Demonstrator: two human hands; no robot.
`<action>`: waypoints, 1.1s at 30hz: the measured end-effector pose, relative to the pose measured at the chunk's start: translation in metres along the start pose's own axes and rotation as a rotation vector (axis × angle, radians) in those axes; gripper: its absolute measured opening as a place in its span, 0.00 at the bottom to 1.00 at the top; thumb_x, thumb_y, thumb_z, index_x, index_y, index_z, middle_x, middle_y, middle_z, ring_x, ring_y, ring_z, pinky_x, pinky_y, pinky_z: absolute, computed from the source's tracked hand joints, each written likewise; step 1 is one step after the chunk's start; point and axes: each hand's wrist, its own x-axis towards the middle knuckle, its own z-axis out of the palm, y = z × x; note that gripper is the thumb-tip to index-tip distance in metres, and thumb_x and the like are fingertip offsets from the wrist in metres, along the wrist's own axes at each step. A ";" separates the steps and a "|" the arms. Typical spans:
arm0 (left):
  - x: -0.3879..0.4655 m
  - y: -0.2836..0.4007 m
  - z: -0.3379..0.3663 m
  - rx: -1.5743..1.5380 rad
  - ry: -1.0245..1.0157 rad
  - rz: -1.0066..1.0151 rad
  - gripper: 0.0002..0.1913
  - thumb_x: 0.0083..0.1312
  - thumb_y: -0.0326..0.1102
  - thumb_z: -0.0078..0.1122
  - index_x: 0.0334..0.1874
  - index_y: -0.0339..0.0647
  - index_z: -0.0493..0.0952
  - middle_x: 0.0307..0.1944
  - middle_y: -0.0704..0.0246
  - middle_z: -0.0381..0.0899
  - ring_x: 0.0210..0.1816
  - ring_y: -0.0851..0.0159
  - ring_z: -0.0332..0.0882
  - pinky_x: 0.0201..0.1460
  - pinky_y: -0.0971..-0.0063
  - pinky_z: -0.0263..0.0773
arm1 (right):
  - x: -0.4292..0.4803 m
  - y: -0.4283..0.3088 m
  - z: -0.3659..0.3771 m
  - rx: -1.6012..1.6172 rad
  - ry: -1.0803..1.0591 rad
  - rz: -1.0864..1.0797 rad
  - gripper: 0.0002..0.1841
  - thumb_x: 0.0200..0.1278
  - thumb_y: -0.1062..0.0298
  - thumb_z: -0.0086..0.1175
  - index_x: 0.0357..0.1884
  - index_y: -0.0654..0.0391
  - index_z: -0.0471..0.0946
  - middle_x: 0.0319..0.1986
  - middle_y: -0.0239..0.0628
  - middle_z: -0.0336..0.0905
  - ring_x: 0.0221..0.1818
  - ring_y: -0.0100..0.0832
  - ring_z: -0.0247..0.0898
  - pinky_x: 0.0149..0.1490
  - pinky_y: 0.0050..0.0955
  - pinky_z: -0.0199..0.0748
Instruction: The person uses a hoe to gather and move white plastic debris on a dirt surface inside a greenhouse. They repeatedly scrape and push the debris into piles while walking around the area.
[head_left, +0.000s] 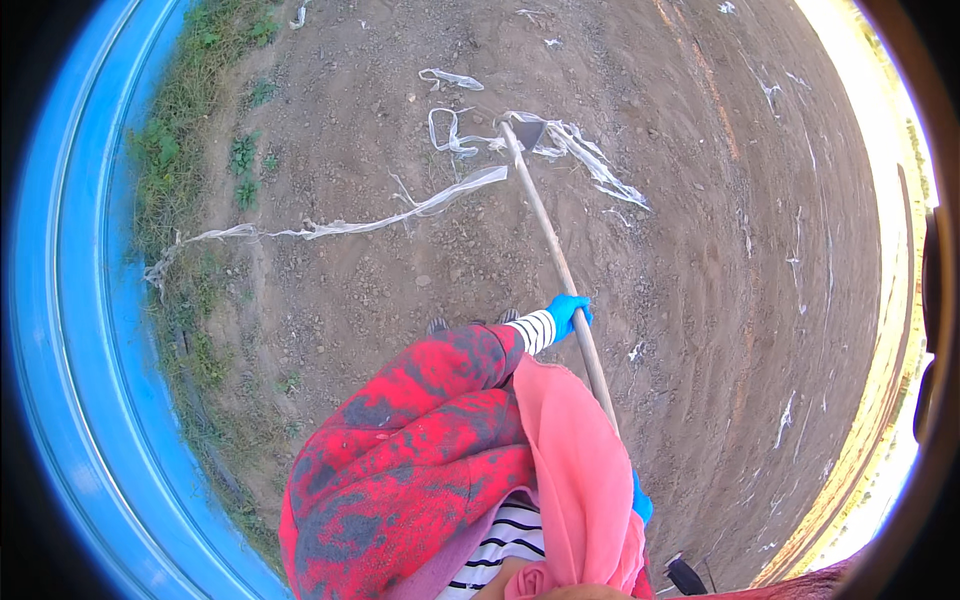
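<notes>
My left hand (568, 316), in a blue glove below a striped cuff, is closed around the wooden handle (551, 232) of a hoe. My right hand (641, 499), gloved in blue too, shows only in part beside a pink cloth; its grip is hidden. The hoe's metal blade (529, 133) rests at the soil among torn strips of whitish plastic film. One crumpled strip (600, 169) trails right of the blade, and a looped piece (450, 142) lies left of it. A long strip (360, 226) stretches from near the handle towards the grass.
Bare, stony soil (360, 285) spreads ahead, with more film scraps (785, 420) on the right. A grassy, weedy strip (172, 150) runs along a blue ribbed surface (82, 300) at the left. My shoes (437, 325) show just beyond my red and grey sleeve.
</notes>
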 end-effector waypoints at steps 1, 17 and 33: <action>0.003 0.009 0.016 0.028 -0.032 0.022 0.05 0.57 0.31 0.53 0.28 0.39 0.68 0.21 0.65 0.71 0.25 0.62 0.73 0.31 0.69 0.73 | 0.022 -0.012 0.007 -0.007 -0.014 0.015 0.22 0.46 0.57 0.56 0.47 0.49 0.68 0.20 0.46 0.74 0.23 0.46 0.73 0.24 0.38 0.67; 0.045 0.048 -0.009 -0.110 0.058 -0.007 0.08 0.51 0.28 0.57 0.29 0.36 0.68 0.21 0.63 0.72 0.23 0.60 0.73 0.30 0.66 0.73 | 0.036 -0.093 -0.056 0.335 -0.131 -0.123 0.24 0.46 0.63 0.56 0.47 0.61 0.68 0.23 0.47 0.75 0.21 0.34 0.73 0.25 0.30 0.68; -0.141 0.088 -0.220 0.053 0.446 -0.029 0.07 0.49 0.31 0.49 0.29 0.36 0.67 0.25 0.57 0.71 0.31 0.55 0.72 0.37 0.65 0.70 | 0.106 -0.126 -0.086 0.302 -0.772 -0.177 0.22 0.47 0.61 0.58 0.47 0.54 0.72 0.19 0.30 0.74 0.19 0.19 0.66 0.25 0.19 0.66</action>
